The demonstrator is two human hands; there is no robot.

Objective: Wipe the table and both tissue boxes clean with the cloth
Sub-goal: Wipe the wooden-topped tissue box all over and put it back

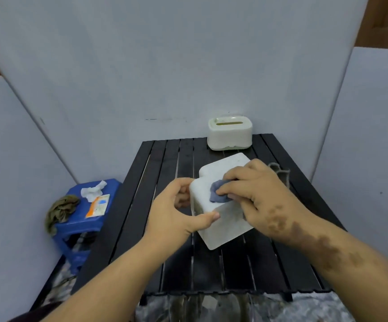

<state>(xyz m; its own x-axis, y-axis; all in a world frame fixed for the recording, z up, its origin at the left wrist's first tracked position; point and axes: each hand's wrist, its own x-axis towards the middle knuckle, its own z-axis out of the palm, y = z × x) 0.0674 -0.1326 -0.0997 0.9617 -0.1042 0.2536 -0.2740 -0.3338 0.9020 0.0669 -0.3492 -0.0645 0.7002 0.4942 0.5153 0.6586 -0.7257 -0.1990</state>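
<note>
Head view — cloth (pixel 219 191) under right hand (pixel 260 194).

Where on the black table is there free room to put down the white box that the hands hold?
The table's left half is bare, from the far edge to the near edge, left of the held tissue box. The near strip under the forearms is bare too. The right side is crowded: the second tissue box stands at the far edge, and the right hand wipes with the cloth.
</note>
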